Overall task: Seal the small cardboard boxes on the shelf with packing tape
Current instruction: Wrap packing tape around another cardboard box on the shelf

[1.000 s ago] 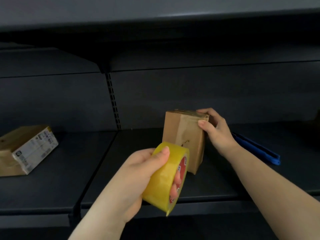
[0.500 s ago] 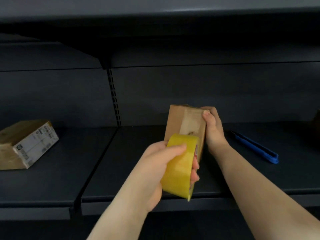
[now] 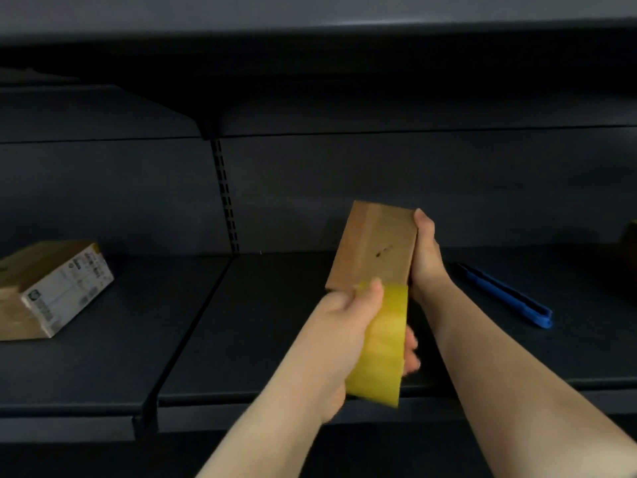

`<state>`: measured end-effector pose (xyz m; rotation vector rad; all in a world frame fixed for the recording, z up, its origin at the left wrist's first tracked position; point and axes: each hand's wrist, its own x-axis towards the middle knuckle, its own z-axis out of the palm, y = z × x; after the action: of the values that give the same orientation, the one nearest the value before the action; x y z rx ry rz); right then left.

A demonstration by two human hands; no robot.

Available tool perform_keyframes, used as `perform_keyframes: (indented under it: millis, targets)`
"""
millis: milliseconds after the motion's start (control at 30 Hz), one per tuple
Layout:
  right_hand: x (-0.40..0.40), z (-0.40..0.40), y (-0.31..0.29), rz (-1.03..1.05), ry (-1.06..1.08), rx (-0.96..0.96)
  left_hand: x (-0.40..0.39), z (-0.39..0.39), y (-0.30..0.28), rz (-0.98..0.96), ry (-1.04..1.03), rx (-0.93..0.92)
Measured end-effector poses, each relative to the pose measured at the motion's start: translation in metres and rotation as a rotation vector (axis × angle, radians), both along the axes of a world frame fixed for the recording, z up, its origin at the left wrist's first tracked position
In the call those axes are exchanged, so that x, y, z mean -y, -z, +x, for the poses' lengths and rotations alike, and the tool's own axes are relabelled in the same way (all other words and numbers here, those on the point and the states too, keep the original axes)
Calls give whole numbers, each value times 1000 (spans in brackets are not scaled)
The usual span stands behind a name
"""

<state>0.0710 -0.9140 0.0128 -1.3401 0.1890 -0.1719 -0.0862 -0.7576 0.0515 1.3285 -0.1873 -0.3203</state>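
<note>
Item: small cardboard box [image 3: 374, 248], brown, upright on its end and tilted slightly, on the dark shelf [image 3: 269, 339]. The right hand [image 3: 427, 260] clasps its right edge, thumb at the upper corner, fingers hidden behind the box. A small dark mark sits on the facing side, just left of that grip.

Item: roll of yellow packing tape [image 3: 381, 346], seen edge-on. The left hand [image 3: 341, 326] grasps it, thumb pressed on the top of the roll, fingertips [image 3: 412, 353] showing past its right side. The roll's upper end meets the lower edge of the box, directly below the right hand's grip; whether tape already adheres there cannot be told, the area being blurred.

Item: second cardboard box [image 3: 48, 288], lying flat with a white printed label on its near side, well apart to the left of the left hand, on the neighbouring shelf section.

Item: blue tool [image 3: 506, 296], long and narrow, lying on the shelf to the right of the right forearm, apart from it. Its type cannot be told.
</note>
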Motion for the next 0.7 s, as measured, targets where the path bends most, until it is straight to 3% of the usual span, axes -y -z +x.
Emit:
perform_keyframes:
  millis: [200, 467, 700]
  targets:
    - [-6, 9, 2, 25, -52, -54, -21, 3, 7, 73, -114, 13]
    - [-4, 24, 8, 154, -59, -184, -22, -12, 16, 72, 41, 42]
    - [-1, 26, 2, 215, -48, -216, -37, -28, 20, -24, 123, -76]
